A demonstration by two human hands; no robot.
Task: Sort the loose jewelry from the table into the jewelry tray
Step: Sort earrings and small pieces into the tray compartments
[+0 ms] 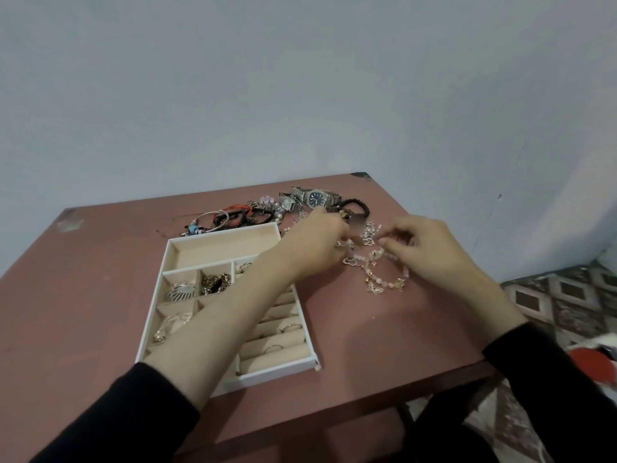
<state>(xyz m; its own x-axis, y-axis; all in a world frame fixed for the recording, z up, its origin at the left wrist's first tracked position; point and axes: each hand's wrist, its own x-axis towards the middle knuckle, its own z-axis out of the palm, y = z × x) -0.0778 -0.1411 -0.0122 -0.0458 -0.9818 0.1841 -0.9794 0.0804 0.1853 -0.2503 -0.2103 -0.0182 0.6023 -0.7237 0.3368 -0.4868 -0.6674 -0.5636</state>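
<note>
Plainly, the worktop (384, 332) is a reddish-brown board, scuffed at its far corners, set against a pale grey wall (300, 78). Patterned floor tiles (561, 295) show at 3 o'clock.

One jewelry tray (217, 248), white with beige lining, lies at 8 o'clock from the hands, partly under the left forearm. It holds one silver shell-shaped piece (182, 290), one clump of gold chain (215, 284) and two rings (289, 328) plain on its rolls (the arm may hide more).

Loose jewelry (253, 212) is heaped at 12 o'clock: one dark-dialled watch (317, 197), one smaller watch (288, 202), one silver bangle (213, 213) and one black cord loop (355, 205).

One pink bead bracelet (387, 275) lies between the hands. The right hand (430, 252) pinches its strand. The left hand (310, 245) bunches its fingers at the charms, its grip too blurred to tell.
</note>
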